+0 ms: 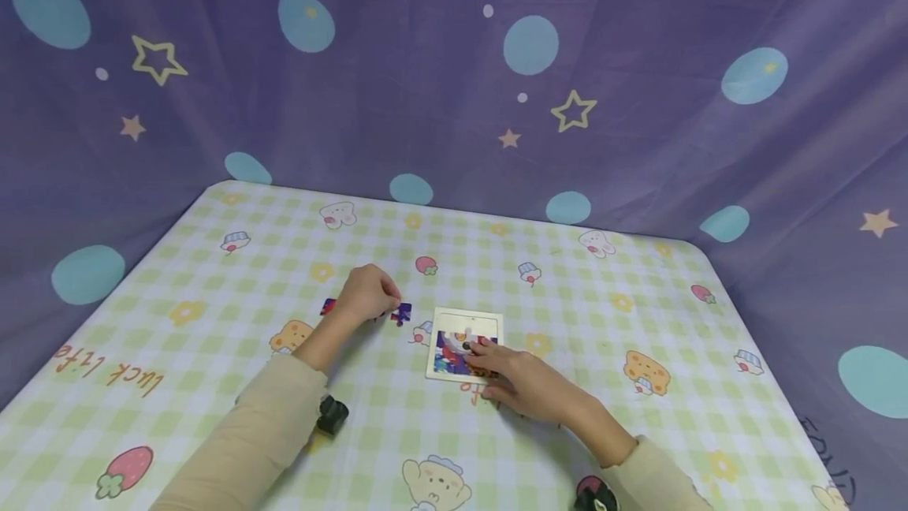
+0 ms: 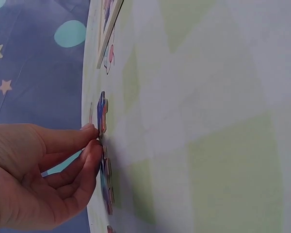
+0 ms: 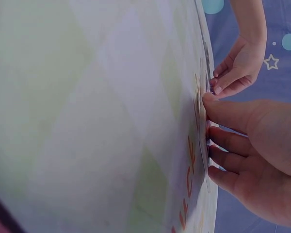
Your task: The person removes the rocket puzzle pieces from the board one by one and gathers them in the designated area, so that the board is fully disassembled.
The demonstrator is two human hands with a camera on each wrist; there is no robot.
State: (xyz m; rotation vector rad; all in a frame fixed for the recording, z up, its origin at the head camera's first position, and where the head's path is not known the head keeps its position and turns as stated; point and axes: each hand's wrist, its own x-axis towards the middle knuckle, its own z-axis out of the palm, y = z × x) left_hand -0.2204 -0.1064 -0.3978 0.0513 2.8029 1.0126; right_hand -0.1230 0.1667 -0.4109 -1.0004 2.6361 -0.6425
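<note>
My left hand (image 1: 366, 295) is at a row of jigsaw puzzle pieces lying on the tablecloth. Its thumb and forefinger pinch at the edge of a purple-and-red jigsaw piece (image 1: 401, 313). More jigsaw pieces (image 2: 107, 187) lie under the curled fingers in the left wrist view, partly hidden by the hand. To the right is a pale puzzle frame (image 1: 429, 353), its lower part filled with a colourful picture (image 1: 454, 353) and its upper part bare. My right hand (image 1: 528, 383) rests its extended fingertips on the picture's right side, thumb near the lower edge.
A checked tablecloth (image 1: 638, 448) with printed cartoons covers the table. Another piece (image 1: 328, 306) lies left of my left wrist. Dark wrist devices (image 1: 331, 416) show at both sleeves. A purple curtain (image 1: 426, 61) hangs behind the table.
</note>
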